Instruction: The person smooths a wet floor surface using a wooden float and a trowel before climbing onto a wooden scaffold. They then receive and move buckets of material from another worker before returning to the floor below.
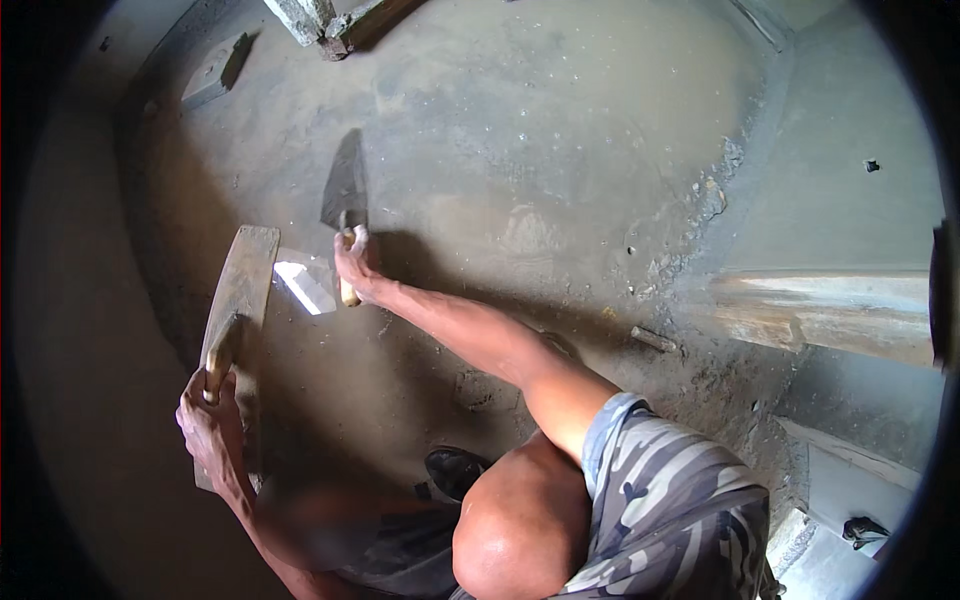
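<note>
My right hand grips the pale handle of a pointed trowel, its dark blade angled away from me over the dusty concrete floor. At the lower left, my left hand is closed on the handle of a long, flat finishing trowel, held nearly upright along the dark wall. A bright patch of light lies between the two tools. My bare knee and a dark shoe show below my arms.
Rough wooden pieces and a grey block lie at the far side. Along the right run a plastered surface, a stained ledge and crumbled debris. A short rod-like offcut lies near the ledge.
</note>
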Tool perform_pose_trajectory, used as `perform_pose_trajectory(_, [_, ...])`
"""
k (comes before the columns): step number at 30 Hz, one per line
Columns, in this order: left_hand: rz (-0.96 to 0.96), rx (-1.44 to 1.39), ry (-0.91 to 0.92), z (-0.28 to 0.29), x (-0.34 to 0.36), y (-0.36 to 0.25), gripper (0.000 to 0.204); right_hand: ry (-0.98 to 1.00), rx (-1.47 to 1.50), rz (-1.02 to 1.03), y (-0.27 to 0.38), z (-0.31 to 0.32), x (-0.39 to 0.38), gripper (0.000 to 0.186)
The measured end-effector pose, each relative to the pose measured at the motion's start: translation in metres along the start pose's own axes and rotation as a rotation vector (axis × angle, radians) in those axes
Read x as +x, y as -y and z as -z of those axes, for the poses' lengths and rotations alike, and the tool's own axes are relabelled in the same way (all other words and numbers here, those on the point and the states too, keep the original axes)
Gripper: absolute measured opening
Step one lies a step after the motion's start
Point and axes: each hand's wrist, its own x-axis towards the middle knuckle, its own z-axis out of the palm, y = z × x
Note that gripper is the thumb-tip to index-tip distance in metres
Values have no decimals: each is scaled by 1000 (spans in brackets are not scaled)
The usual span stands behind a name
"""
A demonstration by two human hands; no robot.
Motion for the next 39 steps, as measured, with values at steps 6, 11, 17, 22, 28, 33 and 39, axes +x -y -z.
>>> perform_pose_trajectory(6, [114,149,-150,50,-4,71,36,129,480,-534,92,38,-90,37])
perform_pose_trajectory(11, [50,101,-145,34,-4,53,36,-133,526,-522,116,190,-93,26])
perform_pose_trajectory(17, [11,131,-183,41,-10,45,34,-351,753,-580,130,260,-129,29])
perform_pose_trajectory(22, [34,108,-115,39,-8,49,35,243,465,-480,147,203,-149,32])
perform_pose_trajectory(28, [-34,86,-159,36,-8,53,34,397,282,-514,118,119,-132,37])
perform_pose_trajectory(33, [-30,141,-75,57,-19,39,35,196,209,-548,117,142,-131,41])
perform_pose_trajectory(39, [-238,44,-218,55,-30,39,40,-59,237,-660,111,259,-164,34])
